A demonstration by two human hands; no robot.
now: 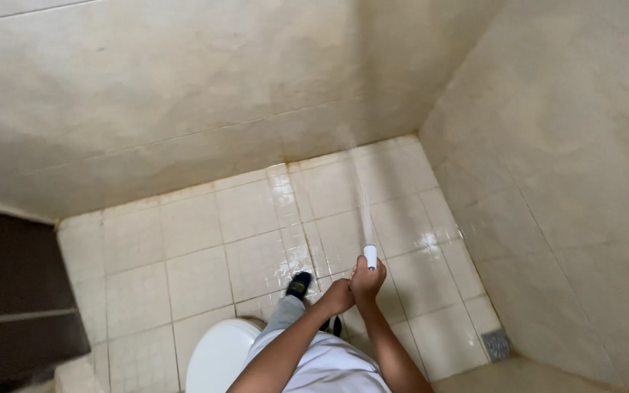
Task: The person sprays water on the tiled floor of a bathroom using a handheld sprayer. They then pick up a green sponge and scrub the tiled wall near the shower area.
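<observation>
Right hand [368,276] clamped around a white spray nozzle [370,256], its long axis pointing up and away toward the far wall [183,94], water jet [362,196] streaming ahead over the wet tiled floor [198,240]; left hand [338,295] closed, touching just beside it.

Ahead of both hands [354,286] the wet tiled floor [198,233] lies open – walls [547,160] hem it in, toilet [220,353] crowds the near left.

Place: bathroom | Evidence: white toilet [216,356], wet tiled floor [198,240] (glossy), floor drain [497,344], tiled walls [183,87]
</observation>
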